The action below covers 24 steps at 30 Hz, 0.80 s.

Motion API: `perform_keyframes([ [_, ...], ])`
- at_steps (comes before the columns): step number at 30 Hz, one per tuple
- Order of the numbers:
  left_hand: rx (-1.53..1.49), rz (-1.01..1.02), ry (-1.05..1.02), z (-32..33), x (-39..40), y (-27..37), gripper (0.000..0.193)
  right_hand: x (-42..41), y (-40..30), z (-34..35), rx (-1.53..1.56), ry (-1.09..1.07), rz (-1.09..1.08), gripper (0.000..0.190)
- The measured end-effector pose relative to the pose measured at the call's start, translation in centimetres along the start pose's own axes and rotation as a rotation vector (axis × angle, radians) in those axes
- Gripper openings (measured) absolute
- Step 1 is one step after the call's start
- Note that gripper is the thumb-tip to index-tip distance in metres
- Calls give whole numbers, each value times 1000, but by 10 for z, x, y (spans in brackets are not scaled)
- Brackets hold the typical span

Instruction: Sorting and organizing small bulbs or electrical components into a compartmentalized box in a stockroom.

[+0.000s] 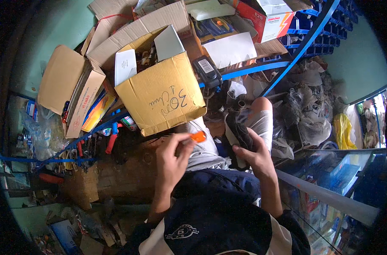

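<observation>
Between the thumb and fingers of my left hand (pixel 175 156) is a small flat orange piece (pixel 198 136), its kind not clear, held over my lap. My right hand (pixel 255 153) grips a dark shoe with a pale sole (pixel 239 135) above my right thigh, its palm side partly hidden. Just beyond my left hand stands an open cardboard box (pixel 161 95) with handwriting on it and dark and brown items inside. A black plastic device or case (pixel 208 71) with a barcode label lies right of that box.
More open cartons stand at the upper left (pixel 85 105) and top centre (pixel 230 47). A blue metal bar (pixel 301 47) slants across the upper right, near blue bins. Plastic bags (pixel 314 124) are heaped at right, above a glass display case (pixel 327 191). Tools hang at left.
</observation>
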<state>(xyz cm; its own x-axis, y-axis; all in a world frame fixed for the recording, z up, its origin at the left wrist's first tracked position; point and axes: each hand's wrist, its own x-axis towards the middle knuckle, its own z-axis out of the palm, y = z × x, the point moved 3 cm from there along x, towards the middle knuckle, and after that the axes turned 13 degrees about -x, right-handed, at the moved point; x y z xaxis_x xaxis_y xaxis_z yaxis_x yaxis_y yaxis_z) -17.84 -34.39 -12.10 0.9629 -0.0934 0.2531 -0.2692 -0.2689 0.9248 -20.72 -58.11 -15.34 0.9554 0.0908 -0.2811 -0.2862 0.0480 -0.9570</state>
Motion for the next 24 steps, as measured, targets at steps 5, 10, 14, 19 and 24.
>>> perform_keyframes([
  [5, -32, -133, -181, 27, -11, 12, 20, -9, -41, 8, -644, -30, -423, 57],
  [10, -68, -101, -193, 34, -7, 19, 14, -27, -66, 24, -898, -244, -471, 59],
  [14, -309, -308, -143, 29, -10, 28, 14, -21, -63, 12, -929, -163, -604, 47],
  [19, -274, -183, -219, 27, -11, 28, 15, -19, -50, 27, -763, 22, -651, 34],
  [24, -120, 66, -231, 26, -10, 40, 20, -21, -38, 37, -690, 136, -583, 29],
])
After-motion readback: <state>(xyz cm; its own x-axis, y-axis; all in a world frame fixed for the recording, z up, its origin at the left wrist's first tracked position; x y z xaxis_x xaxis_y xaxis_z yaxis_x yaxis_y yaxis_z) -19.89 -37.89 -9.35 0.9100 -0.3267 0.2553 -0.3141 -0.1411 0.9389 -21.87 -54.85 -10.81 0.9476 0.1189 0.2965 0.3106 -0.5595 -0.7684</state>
